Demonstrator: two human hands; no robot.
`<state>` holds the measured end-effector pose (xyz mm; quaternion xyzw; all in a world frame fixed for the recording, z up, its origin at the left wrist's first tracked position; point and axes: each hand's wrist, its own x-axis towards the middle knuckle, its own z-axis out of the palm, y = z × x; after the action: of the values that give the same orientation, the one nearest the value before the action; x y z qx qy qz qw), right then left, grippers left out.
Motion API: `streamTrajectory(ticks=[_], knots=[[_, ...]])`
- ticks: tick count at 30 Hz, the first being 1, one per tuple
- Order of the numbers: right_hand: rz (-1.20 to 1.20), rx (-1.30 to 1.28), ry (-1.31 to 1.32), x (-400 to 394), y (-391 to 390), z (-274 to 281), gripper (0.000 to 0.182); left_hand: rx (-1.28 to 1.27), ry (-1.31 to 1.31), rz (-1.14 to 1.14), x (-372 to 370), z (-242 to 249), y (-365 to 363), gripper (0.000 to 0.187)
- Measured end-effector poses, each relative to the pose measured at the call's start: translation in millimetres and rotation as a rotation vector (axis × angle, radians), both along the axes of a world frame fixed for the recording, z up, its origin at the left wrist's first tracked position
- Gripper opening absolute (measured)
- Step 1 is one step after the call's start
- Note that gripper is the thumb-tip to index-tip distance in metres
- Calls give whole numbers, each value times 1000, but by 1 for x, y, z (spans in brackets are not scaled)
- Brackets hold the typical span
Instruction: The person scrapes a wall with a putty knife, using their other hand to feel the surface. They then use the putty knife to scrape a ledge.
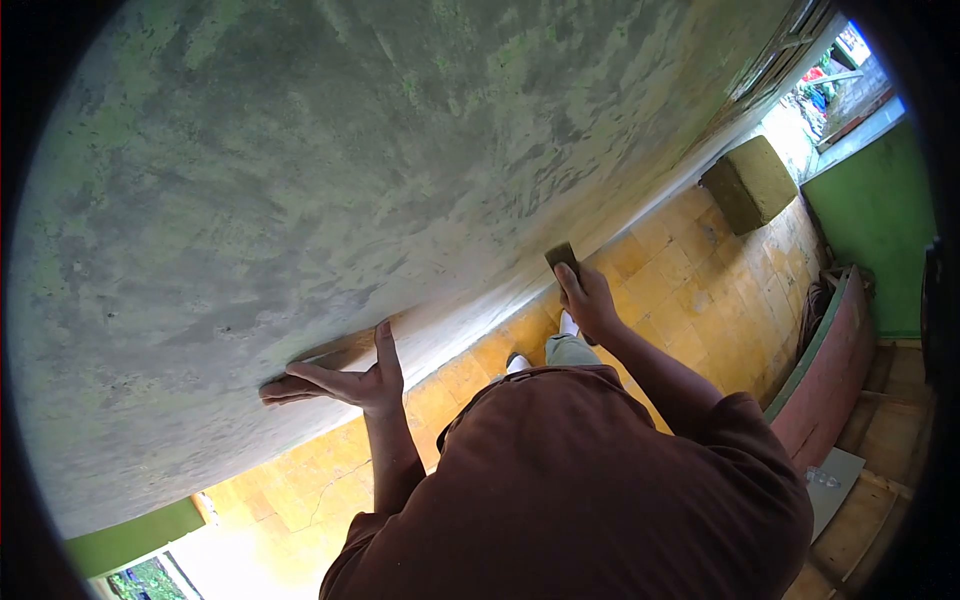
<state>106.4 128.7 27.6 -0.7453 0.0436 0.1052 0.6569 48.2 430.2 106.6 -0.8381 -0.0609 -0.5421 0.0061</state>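
A wall (330,170) with patchy grey-green, worn-looking paint fills the upper left of the head view. My left hand (350,380) is at the lower part of this wall, fingers stretched out and thumb raised apart from them; it seems to rest against the surface. In my right hand (590,300) is a small dark-brown flat piece (562,257), perhaps a sanding block or folded sandpaper, pinched between thumb and fingers. It is close to the wall; whether it touches cannot be made out.
Yellow floor tiles (660,260) run along the wall's foot. A brown box-like block (755,185) stands near the bright doorway. On the right are a curved, pinkish, green-edged panel (825,370), a green wall (875,230) and wooden boards (885,450).
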Motion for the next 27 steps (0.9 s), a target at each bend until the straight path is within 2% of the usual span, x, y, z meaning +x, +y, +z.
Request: streamTrajectory(ticks=[1,4,5,7,10,11,13,16,17,19,23,25,27], knots=[[6,-98,7,-4,-3,-5,38,-8,5,7,0,0,0,117],[31,-174,-20,6,-1,-9,37,-11,8,5,-1,0,-1,117],[31,-177,-17,12,1,-9,37,-14,11,5,0,-1,-1,117],[10,114,-12,23,8,1,39,-9,3,-11,0,-1,0,117],[-29,99,25,14,2,16,39,-15,1,1,0,-2,0,117],[-29,103,24,9,-3,6,39,-11,1,0,-1,-1,1,117],[18,-95,-9,2,-11,-14,39,2,2,10,0,-1,1,117],[56,-167,-46,15,1,-8,39,24,-27,-6,1,-4,4,119],[57,-169,-47,18,5,-5,39,22,-28,-5,1,-4,3,119],[6,87,11,21,12,0,42,25,-28,-4,1,-3,3,119],[37,49,22,3,2,5,42,-6,-11,-3,1,1,-1,116],[58,-94,50,-4,-3,-5,41,-8,-2,8,0,1,-1,117],[51,-90,-7,13,1,-5,41,-3,-7,12,1,1,-1,117]])
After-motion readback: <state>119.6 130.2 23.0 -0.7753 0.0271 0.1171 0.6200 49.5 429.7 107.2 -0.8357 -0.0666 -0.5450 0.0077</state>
